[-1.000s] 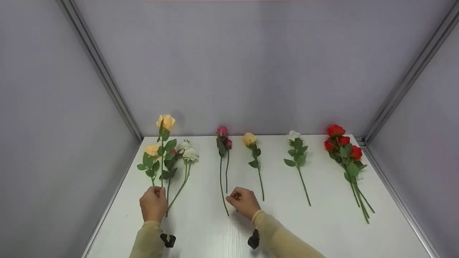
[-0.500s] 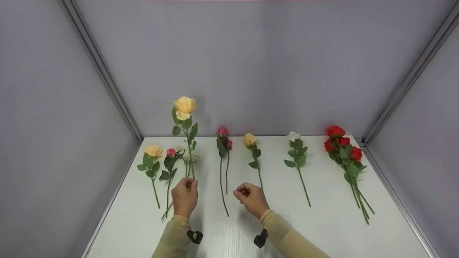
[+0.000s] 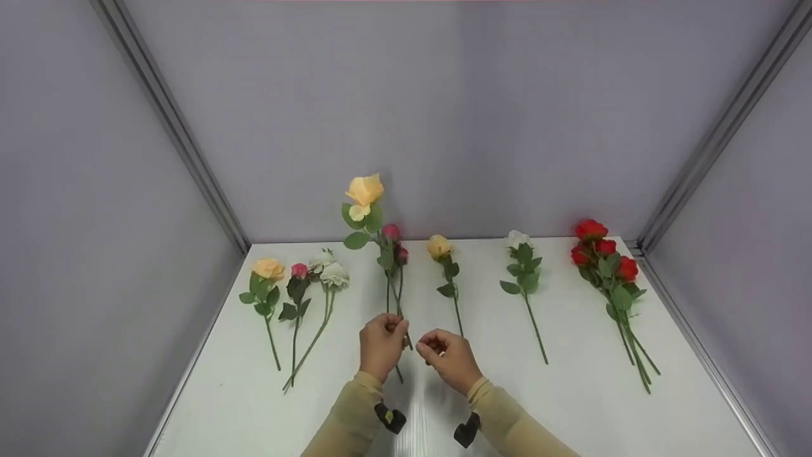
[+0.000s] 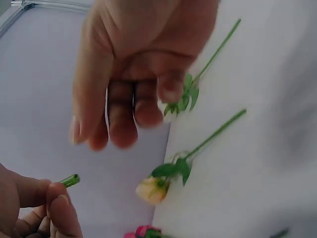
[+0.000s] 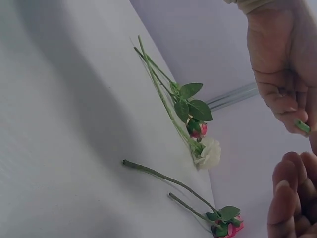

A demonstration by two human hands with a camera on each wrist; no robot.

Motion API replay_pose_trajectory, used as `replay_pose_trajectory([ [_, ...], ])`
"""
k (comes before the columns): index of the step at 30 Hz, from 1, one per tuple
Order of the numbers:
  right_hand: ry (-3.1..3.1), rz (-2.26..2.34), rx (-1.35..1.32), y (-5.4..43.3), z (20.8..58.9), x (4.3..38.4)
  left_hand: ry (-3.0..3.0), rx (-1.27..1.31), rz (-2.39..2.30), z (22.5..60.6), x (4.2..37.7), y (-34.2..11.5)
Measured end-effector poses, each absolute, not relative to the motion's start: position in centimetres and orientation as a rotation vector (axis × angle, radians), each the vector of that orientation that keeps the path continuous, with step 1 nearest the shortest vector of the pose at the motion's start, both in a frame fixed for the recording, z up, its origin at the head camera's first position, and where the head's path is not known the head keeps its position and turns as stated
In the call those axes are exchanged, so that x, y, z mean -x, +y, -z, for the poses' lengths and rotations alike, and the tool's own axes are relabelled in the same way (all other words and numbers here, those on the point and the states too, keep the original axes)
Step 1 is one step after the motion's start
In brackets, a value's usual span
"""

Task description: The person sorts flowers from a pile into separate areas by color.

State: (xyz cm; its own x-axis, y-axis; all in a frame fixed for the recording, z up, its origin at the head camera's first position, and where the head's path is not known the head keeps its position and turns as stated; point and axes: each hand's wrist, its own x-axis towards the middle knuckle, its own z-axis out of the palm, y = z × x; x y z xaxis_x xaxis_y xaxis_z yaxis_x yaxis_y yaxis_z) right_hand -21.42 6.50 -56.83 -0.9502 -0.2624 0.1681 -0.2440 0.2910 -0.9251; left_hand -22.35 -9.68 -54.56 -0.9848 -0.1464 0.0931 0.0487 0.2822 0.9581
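Note:
My left hand [image 3: 382, 349] pinches the stem of a yellow rose [image 3: 365, 190], whose bloom is raised up against the back wall. The cut end of that stem [image 4: 72, 180] sticks out past the fingertips in the left wrist view. Two pink roses [image 3: 391, 232] lie on the table behind it, partly covered by its leaves and the hand. My right hand [image 3: 451, 359] hovers close by on the right, fingers loosely bent and holding nothing. Just beyond it lies another yellow rose [image 3: 439, 247].
On the white table [image 3: 241, 419], a yellow rose [image 3: 268, 269], a pink rose [image 3: 299, 271] and white flowers [image 3: 333, 274] lie at the left. Right of centre is a white rose [image 3: 518, 239], then a bunch of red roses [image 3: 591, 230]. Grey panels enclose the table.
My left hand has carried the yellow rose from the left flowers rightward, first lifting it, to over the pink roses. My right hand has shifted slightly right.

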Motion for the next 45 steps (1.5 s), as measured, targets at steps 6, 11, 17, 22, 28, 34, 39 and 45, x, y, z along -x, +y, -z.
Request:
replay_pose_trajectory([
  [6, 2.468, 1.808, 0.508, 7.0, 56.1, 20.2, -2.424, -0.078, 1.897, 55.2, 22.3, -8.0],
  [11, 2.496, 1.787, 0.444, 7.7, 59.0, 20.9, -2.46, -0.03, 1.845, 56.0, 22.1, -7.4],
  [17, 2.533, 1.785, 0.383, 7.8, 59.8, 21.0, -2.493, 0.006, 1.763, 56.8, 22.0, -7.0],
  [22, 2.597, 1.764, 0.394, 7.9, 59.6, 20.9, -2.506, 0.098, 1.678, 56.8, 22.2, -7.2],
  [28, 2.645, 1.779, 0.368, 9.6, 59.9, 21.6, -2.56, 0.129, 1.482, 57.3, 22.4, -10.3],
  [34, 2.701, 1.746, 0.268, 12.4, 60.2, 22.5, -2.615, -0.032, 1.31, 58.3, 22.1, -16.1],
  [39, 2.744, 1.723, 0.158, 14.5, 60.5, 22.9, -2.654, -0.242, 1.131, 59.4, 21.5, -21.0],
  [45, 2.761, 1.69, 0.067, 15.7, 61.5, 23.1, -2.71, -0.411, 0.973, 60.9, 21.1, -26.0],
])
